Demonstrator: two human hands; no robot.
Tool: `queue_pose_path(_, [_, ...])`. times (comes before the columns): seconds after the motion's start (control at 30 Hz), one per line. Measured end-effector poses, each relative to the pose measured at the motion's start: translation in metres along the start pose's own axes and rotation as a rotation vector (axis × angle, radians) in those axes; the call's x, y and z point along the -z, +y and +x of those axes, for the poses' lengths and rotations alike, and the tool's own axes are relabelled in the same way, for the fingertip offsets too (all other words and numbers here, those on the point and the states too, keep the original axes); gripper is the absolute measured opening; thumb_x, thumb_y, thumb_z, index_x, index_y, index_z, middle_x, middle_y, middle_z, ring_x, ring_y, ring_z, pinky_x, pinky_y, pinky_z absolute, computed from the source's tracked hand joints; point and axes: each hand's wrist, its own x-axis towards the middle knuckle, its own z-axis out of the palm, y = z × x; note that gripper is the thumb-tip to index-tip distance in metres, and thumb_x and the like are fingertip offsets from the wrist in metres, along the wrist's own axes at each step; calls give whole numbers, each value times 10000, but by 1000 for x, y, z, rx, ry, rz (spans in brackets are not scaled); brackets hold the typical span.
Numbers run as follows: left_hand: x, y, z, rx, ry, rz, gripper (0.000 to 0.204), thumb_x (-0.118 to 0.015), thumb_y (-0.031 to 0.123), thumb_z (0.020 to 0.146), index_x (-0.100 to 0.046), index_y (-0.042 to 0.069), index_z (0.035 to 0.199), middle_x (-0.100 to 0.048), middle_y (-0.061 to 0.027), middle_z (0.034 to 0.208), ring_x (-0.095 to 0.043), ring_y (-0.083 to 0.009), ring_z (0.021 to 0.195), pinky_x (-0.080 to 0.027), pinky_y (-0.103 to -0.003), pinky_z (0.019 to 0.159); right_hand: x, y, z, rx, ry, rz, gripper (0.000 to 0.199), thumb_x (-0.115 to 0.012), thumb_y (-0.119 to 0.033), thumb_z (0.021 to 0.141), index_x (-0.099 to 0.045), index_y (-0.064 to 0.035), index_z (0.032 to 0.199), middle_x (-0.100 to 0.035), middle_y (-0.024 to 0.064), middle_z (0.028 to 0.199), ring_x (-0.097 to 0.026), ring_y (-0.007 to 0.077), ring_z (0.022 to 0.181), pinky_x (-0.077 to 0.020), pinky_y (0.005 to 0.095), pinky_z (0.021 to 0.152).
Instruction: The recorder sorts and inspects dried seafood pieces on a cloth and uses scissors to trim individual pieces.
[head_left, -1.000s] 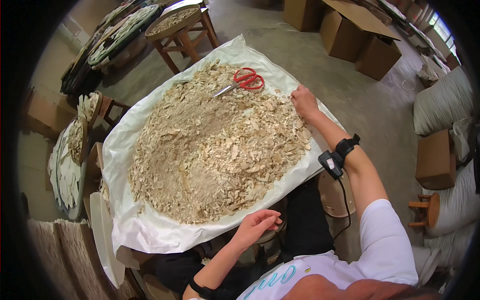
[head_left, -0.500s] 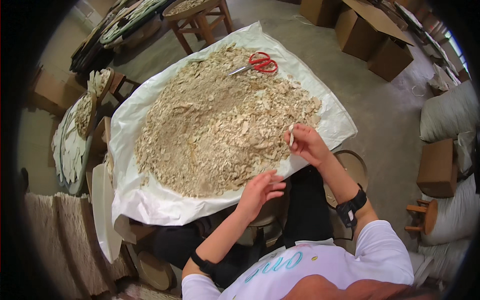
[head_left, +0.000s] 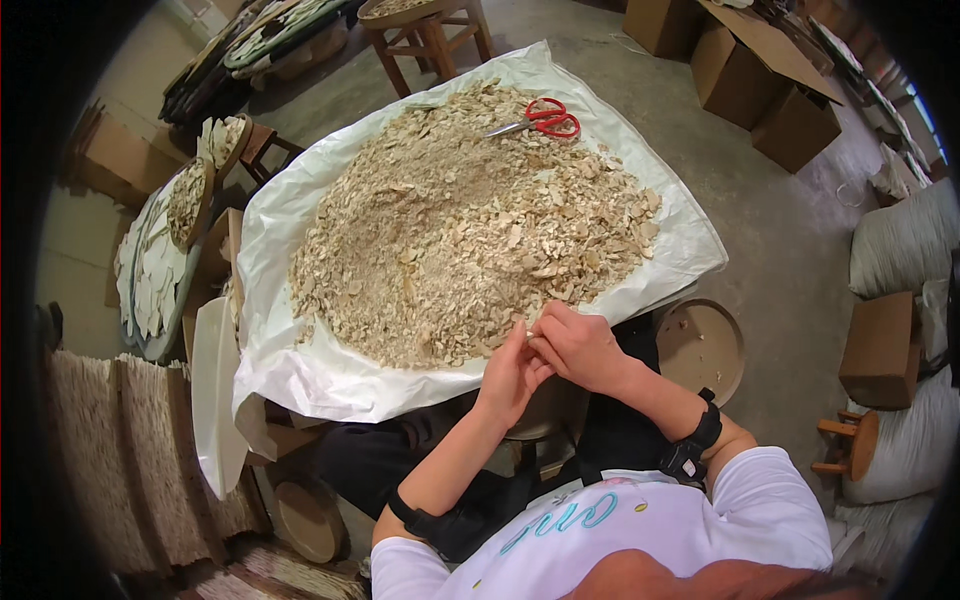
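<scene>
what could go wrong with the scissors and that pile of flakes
The red-handled scissors lie loose on the pale flakes, so they might slide or get buried. The left hand and right hand meet at the near edge of the white sheet, so a bump could spill some.

The left hand and right hand pinched a small pale piece; beyond their grip spread a flake heap, red-handled scissors on its far side.
</scene>
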Motion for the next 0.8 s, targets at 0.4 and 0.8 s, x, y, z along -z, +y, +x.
queue_pose_path(0.4, [3, 1, -3, -301, 62, 203, 256, -419, 233, 901, -530, 22, 997, -572, -30, 842, -544, -107, 736, -449, -256, 668, -1, -6, 9, 27, -60, -67, 115, -555, -160, 753, -509, -67, 803, -451, 87, 724, -525, 239, 549, -419, 321, 446])
queue_pose_path(0.8, [10, 36, -4, -130, 103, -193, 234, -447, 171, 855, -509, -24, 967, -474, -37, 738, -462, -136, 644, -417, -266, 594, 6, 87, 63, -136, 348, -66, 64, -529, -73, 747, -574, -52, 787, -549, 90, 789, -533, 269, 791, -421, 356, 675])
